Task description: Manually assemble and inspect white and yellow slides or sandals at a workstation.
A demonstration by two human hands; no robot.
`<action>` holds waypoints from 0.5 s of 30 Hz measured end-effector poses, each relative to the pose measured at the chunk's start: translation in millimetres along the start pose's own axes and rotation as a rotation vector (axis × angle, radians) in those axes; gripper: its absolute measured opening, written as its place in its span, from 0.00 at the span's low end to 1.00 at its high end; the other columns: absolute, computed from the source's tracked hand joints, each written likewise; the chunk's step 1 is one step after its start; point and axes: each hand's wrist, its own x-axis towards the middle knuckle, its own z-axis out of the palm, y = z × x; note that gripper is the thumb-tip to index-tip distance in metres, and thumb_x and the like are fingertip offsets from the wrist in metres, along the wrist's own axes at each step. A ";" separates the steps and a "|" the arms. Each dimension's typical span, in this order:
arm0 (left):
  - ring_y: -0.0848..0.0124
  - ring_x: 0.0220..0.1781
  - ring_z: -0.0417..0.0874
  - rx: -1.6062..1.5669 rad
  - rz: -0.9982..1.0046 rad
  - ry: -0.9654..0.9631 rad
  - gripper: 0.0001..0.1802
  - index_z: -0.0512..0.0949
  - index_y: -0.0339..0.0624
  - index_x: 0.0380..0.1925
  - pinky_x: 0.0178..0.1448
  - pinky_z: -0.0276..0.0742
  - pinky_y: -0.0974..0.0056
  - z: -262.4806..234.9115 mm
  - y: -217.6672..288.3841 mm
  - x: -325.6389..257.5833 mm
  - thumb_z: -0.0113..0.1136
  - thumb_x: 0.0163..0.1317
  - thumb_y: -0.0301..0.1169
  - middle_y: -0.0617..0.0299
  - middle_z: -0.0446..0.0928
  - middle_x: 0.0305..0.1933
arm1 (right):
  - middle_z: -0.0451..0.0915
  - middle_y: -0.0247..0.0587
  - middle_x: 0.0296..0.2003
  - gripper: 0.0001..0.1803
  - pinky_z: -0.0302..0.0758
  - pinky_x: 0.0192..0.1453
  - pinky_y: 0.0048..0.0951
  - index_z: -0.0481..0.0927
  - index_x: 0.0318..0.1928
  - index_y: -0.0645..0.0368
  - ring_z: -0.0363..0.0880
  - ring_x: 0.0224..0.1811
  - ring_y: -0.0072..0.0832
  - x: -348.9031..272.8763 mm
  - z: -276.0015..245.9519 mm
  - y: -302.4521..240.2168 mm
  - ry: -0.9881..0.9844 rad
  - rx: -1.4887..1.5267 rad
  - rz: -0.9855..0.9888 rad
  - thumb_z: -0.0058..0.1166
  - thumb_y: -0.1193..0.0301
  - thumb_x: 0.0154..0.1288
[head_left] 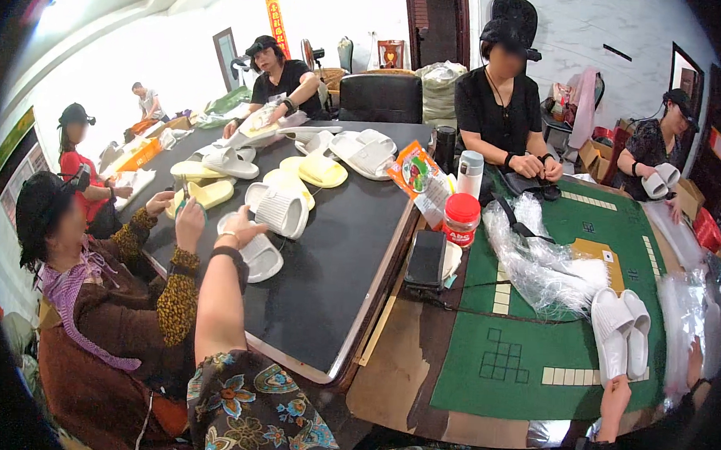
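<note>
My left hand (241, 225) reaches out over the black table (334, 256), fingers apart, and rests on the edge of a white slipper (262, 261). A second white slipper (278, 210) lies just beyond it. My right hand (614, 395) comes up from the lower right. Its fingertips touch the heel end of a pair of white slippers (622, 336) lying side by side on the green game mat (533, 348). Neither hand closes around anything.
Yellow and white slippers (321, 170) cover the far table. Clear plastic bags (538, 259), a red-lidded jar (461, 218), a black phone (426, 259) and a white bottle (470, 174) sit mid-table. A person in brown (103, 317) is close on my left; several others sit around.
</note>
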 end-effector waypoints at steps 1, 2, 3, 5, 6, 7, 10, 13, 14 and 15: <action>0.54 0.54 0.81 0.057 0.029 -0.003 0.47 0.67 0.42 0.66 0.58 0.76 0.58 8.5 11.8 1.6 0.70 0.45 0.49 0.45 0.80 0.53 | 0.74 0.51 0.22 0.05 0.70 0.32 0.40 0.71 0.32 0.66 0.74 0.24 0.43 0.0 0.8 4.7 0.008 -0.009 0.005 0.54 0.78 0.62; 0.55 0.52 0.82 0.115 0.059 -0.004 0.45 0.68 0.42 0.65 0.57 0.76 0.58 13.9 21.5 2.5 0.71 0.45 0.47 0.47 0.81 0.51 | 0.73 0.51 0.22 0.06 0.70 0.32 0.39 0.71 0.32 0.67 0.72 0.24 0.42 0.7 2.9 13.9 0.047 -0.045 -0.031 0.53 0.78 0.62; 0.55 0.52 0.82 0.113 0.063 -0.005 0.45 0.68 0.42 0.65 0.57 0.76 0.58 13.5 22.1 2.8 0.71 0.45 0.47 0.47 0.81 0.51 | 0.72 0.51 0.21 0.06 0.70 0.32 0.37 0.71 0.31 0.67 0.70 0.23 0.40 1.2 4.4 19.4 0.082 -0.075 -0.071 0.53 0.77 0.63; 0.56 0.49 0.84 -0.205 0.104 0.006 0.42 0.73 0.40 0.61 0.55 0.77 0.57 9.6 10.2 1.6 0.74 0.44 0.44 0.47 0.83 0.46 | 0.71 0.51 0.21 0.07 0.69 0.32 0.37 0.71 0.31 0.68 0.69 0.23 0.39 -1.5 -0.5 -9.5 0.044 -0.043 -0.064 0.53 0.77 0.63; 0.59 0.43 0.84 -0.256 0.110 0.091 0.38 0.76 0.40 0.57 0.49 0.78 0.59 5.2 -20.8 6.2 0.74 0.44 0.41 0.50 0.83 0.40 | 0.70 0.51 0.21 0.07 0.69 0.32 0.36 0.70 0.30 0.69 0.68 0.23 0.38 0.8 2.9 -27.9 -0.004 0.013 -0.076 0.52 0.77 0.63; 0.62 0.42 0.84 -0.326 0.073 0.041 0.36 0.76 0.38 0.55 0.48 0.78 0.60 7.1 -13.3 7.6 0.74 0.44 0.39 0.52 0.83 0.40 | 0.69 0.50 0.21 0.08 0.68 0.31 0.35 0.70 0.29 0.69 0.66 0.22 0.36 -0.4 0.8 -32.4 -0.008 0.067 -0.097 0.52 0.77 0.63; 0.66 0.41 0.83 -0.486 0.059 -0.141 0.31 0.77 0.35 0.51 0.46 0.78 0.63 10.1 0.2 2.7 0.73 0.47 0.36 0.55 0.83 0.40 | 0.68 0.50 0.21 0.08 0.67 0.31 0.35 0.71 0.29 0.68 0.66 0.23 0.36 -0.1 5.5 -36.7 -0.012 0.084 -0.120 0.52 0.77 0.63; 0.71 0.39 0.82 -0.703 0.116 -0.385 0.23 0.77 0.32 0.48 0.43 0.78 0.66 13.1 22.9 -24.4 0.70 0.53 0.29 0.60 0.81 0.39 | 0.72 0.51 0.22 0.06 0.68 0.31 0.36 0.73 0.29 0.67 0.71 0.24 0.40 0.6 20.2 -52.8 -0.036 0.133 -0.152 0.52 0.77 0.62; 0.71 0.37 0.82 -0.720 0.121 -0.382 0.20 0.76 0.33 0.48 0.43 0.78 0.66 12.4 31.2 -35.7 0.68 0.56 0.28 0.62 0.80 0.38 | 0.73 0.51 0.23 0.06 0.69 0.32 0.37 0.73 0.29 0.66 0.73 0.25 0.42 -0.6 20.1 -66.6 -0.035 0.188 -0.217 0.53 0.77 0.61; 0.71 0.38 0.82 -0.637 0.104 -0.359 0.20 0.76 0.33 0.48 0.42 0.79 0.66 2.4 21.6 -48.5 0.67 0.57 0.27 0.61 0.80 0.40 | 0.74 0.51 0.24 0.05 0.70 0.32 0.37 0.74 0.29 0.66 0.74 0.26 0.43 -0.2 18.5 -90.5 -0.067 0.205 -0.268 0.53 0.77 0.61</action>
